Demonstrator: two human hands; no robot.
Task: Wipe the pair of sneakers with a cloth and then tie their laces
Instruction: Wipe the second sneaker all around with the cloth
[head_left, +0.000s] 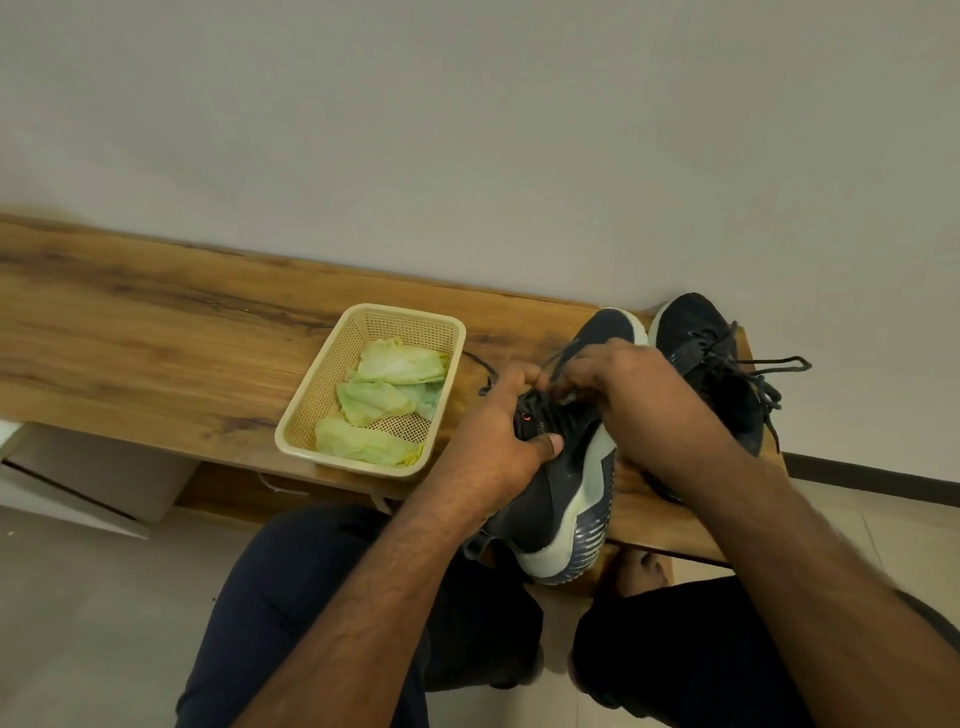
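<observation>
I have the near sneaker (558, 499) tipped on its side on the wooden bench (156, 332), its heel hanging over the front edge toward my knees and its pale sole turned to the right. My left hand (506, 431) grips the shoe's upper, thumb pressed against the dark fabric by the lace eyelets. My right hand (618, 395) is curled over the top of the same shoe, fingers pinching its dark lace (550, 371) where the two hands meet. One loose end of that lace trails off toward the basket (311, 410), which sits on the bench just left of this sneaker and holds crumpled pale green cloths (384, 400). The second sneaker (711, 364) stands just right of the first, at the bench's far right end, its laces already in a bow.
</observation>
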